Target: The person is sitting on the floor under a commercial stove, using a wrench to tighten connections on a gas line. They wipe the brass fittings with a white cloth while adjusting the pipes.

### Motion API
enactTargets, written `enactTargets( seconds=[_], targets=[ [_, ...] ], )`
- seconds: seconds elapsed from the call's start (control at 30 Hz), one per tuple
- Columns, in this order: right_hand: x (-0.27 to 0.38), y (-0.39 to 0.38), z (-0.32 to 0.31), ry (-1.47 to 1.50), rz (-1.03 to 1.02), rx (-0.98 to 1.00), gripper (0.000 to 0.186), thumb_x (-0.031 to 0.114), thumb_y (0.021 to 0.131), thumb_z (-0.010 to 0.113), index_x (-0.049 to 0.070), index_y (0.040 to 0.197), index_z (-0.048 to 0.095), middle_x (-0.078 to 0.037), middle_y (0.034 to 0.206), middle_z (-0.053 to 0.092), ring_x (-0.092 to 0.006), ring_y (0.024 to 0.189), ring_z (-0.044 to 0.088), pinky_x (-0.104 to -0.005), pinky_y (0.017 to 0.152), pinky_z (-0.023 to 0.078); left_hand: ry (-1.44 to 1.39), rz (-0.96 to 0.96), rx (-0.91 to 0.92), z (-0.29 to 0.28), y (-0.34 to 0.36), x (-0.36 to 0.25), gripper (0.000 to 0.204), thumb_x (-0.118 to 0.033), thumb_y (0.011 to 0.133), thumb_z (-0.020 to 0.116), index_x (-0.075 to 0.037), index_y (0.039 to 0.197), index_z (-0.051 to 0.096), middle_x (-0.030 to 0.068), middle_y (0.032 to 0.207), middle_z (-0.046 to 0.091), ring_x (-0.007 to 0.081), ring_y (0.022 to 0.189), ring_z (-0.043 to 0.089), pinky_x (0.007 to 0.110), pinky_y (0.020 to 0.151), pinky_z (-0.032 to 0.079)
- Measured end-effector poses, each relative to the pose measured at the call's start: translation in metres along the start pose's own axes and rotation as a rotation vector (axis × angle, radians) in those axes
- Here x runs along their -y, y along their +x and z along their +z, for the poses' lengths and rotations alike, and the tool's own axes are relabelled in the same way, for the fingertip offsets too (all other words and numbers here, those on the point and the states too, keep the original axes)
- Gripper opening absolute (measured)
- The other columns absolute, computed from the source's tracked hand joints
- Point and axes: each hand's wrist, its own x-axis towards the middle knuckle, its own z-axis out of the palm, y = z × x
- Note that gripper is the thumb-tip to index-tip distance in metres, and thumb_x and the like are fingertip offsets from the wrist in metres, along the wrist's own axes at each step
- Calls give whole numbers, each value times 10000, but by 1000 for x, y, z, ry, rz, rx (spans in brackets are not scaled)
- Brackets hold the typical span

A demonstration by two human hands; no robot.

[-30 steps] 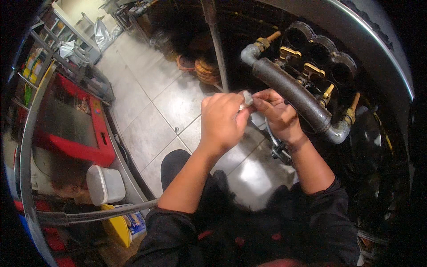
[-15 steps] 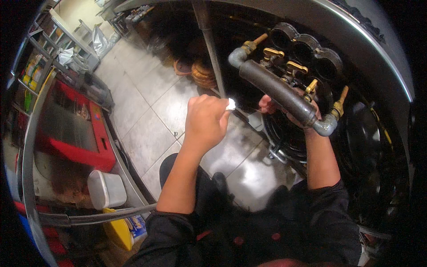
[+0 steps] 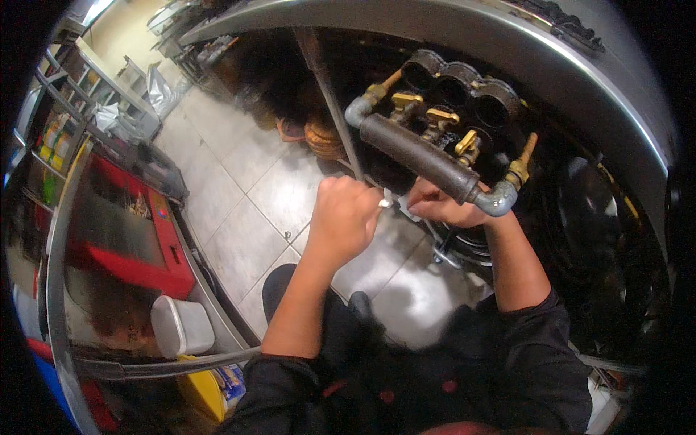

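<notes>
Head camera: the left one of two wide fisheyes, worn side by side on the person's head
Facing: steeply down over the dark jacket [image 3: 536, 355] toward the tiled floor [image 3: 232, 174], upright and unmirrored
Hands: left hand [image 3: 344, 217] and right hand [image 3: 449, 209] near mid-view, seen close from above, forearms entering from below
Valve pipe [image 3: 417, 159]: right of centre, also close, crossing the line of sight to the right wrist
Red-framed unit [image 3: 170, 272]: left side, farther off than the hands
Shelves [image 3: 52, 148]: upper left, well beyond
Steel edge [image 3: 522, 36]: upper right, bowed by the lens
Corners: black, outside the round field
</notes>
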Motion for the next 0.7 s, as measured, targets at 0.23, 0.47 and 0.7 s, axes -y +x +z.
enactTargets(
  seconds=[0.23,0.47,0.7],
  targets=[
    [-42,-9,-21,-217,-335,-115,185,150,726,673,50,865,605,-104,859,630,-240,845,609,-335,794,482,52,-15,-27,-10,-2,15,175,-89,696,701,-68,852,626,95,771,586,298,763,551,414,727,389],
    [-15,-23,-87,96,97,-693,188,209,868,584,37,792,597,-99,682,591,-187,663,574,-365,648,463,-225,-33,-458,-63,22,-30,177,-180,919,557,-5,927,581,208,1047,624,325,985,592,421,941,400],
    [-36,-32,-95,130,-250,-686,274,283,910,574,12,928,611,-128,801,644,-233,733,624,-364,678,511,-301,204,-486,-22,54,-79,345,-358,950,518,-14,957,526,260,1162,568,338,1076,551,431,982,375]
  ],
)
